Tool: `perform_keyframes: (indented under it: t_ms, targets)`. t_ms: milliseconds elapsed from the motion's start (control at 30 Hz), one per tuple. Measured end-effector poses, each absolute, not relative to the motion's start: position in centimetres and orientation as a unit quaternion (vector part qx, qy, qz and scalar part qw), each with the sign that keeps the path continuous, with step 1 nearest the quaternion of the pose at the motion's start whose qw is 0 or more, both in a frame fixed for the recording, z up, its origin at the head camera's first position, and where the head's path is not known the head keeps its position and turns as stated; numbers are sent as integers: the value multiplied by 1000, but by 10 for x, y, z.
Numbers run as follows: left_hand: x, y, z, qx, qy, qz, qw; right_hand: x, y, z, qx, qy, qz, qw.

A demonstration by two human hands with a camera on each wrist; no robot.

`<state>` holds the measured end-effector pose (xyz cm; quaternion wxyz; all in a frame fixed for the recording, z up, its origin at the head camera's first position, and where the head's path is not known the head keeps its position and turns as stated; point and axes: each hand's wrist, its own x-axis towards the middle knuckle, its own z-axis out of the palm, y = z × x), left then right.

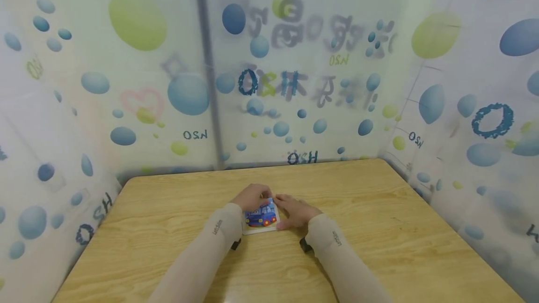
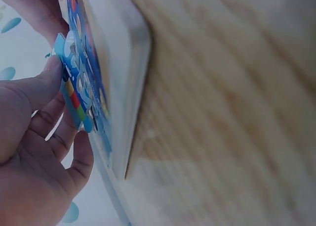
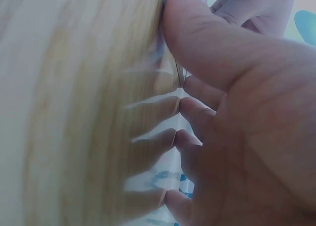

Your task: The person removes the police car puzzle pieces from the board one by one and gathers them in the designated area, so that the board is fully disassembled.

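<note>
A flat picture puzzle board (image 1: 260, 232) with a pale frame lies on the table. Its picture shows a blue cartoon car with red and yellow wheels. Over the board's far part, my left hand (image 1: 254, 196) pinches a thin blue puzzle piece (image 2: 78, 90) between thumb and fingers. This piece stands tilted against the picture in the left wrist view, partly covered by the fingers. My right hand (image 1: 296, 212) rests along the board's right side, thumb at the near right corner. In the right wrist view, its other fingertips (image 3: 186, 137) touch the glossy tabletop.
The light wood table (image 1: 358, 200) extends around the board on all sides. A translucent curtain (image 1: 269, 120) printed with blue and green drops hangs behind the table's far edge and along both sides.
</note>
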<state>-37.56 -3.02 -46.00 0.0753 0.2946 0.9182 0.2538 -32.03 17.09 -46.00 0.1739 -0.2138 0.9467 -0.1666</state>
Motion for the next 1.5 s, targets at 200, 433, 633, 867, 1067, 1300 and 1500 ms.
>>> perform_keyframes:
  t_ms: [200, 433, 633, 867, 1067, 1300, 1500]
  targets:
    - [-381, -34, -465, 288, 915, 270, 87, -319, 169, -458, -212, 946, -170, 174]
    - [-382, -35, -466, 282, 914, 275, 98, -318, 167, -458, -214, 948, -163, 172]
    - [-379, -33, -462, 263, 917, 278, 114, -317, 167, -458, -216, 947, -164, 173]
    - [-380, -30, -462, 249, 921, 274, 119, -318, 170, -458, -224, 944, -169, 171]
    - [-380, -30, -464, 247, 918, 286, 121, -319, 171, -460, -228, 944, -166, 170]
    - [-381, -35, -465, 246, 904, 324, 134, -318, 170, -459, -225, 944, -172, 169]
    - [-379, -39, -466, 255, 893, 348, 131, -317, 170, -457, -220, 945, -174, 170]
